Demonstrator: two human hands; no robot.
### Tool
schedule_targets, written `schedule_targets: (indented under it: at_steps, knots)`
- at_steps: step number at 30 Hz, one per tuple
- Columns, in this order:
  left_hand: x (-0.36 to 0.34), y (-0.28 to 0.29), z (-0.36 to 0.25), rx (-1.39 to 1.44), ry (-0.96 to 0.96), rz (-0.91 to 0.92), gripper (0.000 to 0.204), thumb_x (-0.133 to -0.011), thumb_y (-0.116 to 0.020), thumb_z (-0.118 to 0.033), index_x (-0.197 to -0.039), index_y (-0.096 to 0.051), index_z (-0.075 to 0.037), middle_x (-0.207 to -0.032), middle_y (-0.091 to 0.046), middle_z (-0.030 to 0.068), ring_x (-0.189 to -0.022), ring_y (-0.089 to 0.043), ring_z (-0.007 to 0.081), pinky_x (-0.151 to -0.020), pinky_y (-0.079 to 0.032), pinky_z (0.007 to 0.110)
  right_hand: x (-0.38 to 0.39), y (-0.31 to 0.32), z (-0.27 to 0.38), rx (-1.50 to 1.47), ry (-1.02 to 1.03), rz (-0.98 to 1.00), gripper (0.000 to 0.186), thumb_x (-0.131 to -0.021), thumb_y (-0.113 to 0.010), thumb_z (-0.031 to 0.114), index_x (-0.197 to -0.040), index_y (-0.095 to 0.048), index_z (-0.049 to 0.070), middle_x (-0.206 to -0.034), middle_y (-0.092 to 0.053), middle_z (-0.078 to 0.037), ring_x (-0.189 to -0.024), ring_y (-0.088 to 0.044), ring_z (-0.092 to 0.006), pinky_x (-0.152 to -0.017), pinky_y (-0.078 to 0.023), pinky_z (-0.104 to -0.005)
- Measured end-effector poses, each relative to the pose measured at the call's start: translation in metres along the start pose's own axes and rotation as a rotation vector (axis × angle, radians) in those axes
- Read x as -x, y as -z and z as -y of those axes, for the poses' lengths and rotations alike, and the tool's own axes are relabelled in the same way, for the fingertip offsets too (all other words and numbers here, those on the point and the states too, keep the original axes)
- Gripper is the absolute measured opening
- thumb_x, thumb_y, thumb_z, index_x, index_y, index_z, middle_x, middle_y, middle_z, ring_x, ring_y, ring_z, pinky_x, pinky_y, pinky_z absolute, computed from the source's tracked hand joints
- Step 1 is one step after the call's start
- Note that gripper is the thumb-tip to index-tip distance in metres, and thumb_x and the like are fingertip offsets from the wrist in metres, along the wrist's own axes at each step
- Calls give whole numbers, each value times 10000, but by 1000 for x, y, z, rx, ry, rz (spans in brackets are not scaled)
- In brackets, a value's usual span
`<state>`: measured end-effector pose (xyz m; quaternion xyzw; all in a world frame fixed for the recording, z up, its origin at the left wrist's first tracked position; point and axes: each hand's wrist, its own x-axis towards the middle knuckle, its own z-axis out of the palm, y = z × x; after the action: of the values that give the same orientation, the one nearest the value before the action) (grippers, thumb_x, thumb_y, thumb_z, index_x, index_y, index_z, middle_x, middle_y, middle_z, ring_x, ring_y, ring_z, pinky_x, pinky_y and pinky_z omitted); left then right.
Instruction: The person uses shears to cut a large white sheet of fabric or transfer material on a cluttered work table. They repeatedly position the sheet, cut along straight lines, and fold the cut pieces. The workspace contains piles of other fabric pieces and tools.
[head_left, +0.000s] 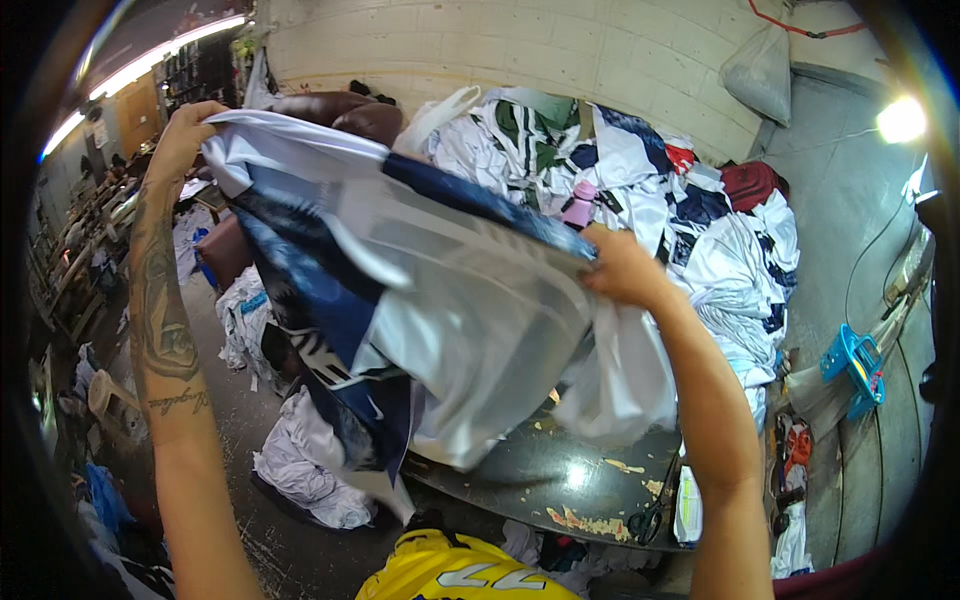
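Note:
A white and navy patterned garment (460, 290) hangs stretched out between my two raised hands, its lower part blurred by motion. High on the left, my left hand (190, 130) is closed on one white corner of it. At the right, the fingers of my right hand (625, 268) pinch the navy top edge. The cloth hangs over a dark, chipped table (560, 480) and hides much of it. Behind the garment rises a large heap of white, navy and green clothes (720, 250), with a pink bottle (579, 205) standing among them.
Scissors (648, 522) lie at the table's right edge. Left of the table, a bundle of white cloth (310, 470) sits low down. A blue plastic basket (852, 370) hangs on the right, near a bright lamp (901, 120). A brown couch (340, 112) stands by the back wall.

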<state>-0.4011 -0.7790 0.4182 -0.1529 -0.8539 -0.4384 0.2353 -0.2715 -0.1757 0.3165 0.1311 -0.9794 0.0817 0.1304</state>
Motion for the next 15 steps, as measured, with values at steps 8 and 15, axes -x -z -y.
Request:
schedule_targets:
  at_steps: [8, 15]
  knots:
    - [301, -28, 59, -280, 370, -106, 356, -1061, -613, -192, -1365, -624, -8, -1287, -678, 161, -1150, -667, 266, -1001, -535, 431, 140, -56, -74, -64, -36, -330, 582, -797, -661, -71, -1365, -666, 54, -1436, -667, -215, -1386, -586, -422, -1132, -480, -466]
    - [478, -230, 99, -47, 354, 743, 754, -923, -804, -196, -1598, -504, -47, -1577, -529, 237, -1493, -465, 418, -1264, -353, 475, 277, -163, -109, -41, -560, 537, 1005, -767, -897, 142, -1651, -419, 155, -1751, -325, -180, -1534, -387, -526, -1223, -418, -585]
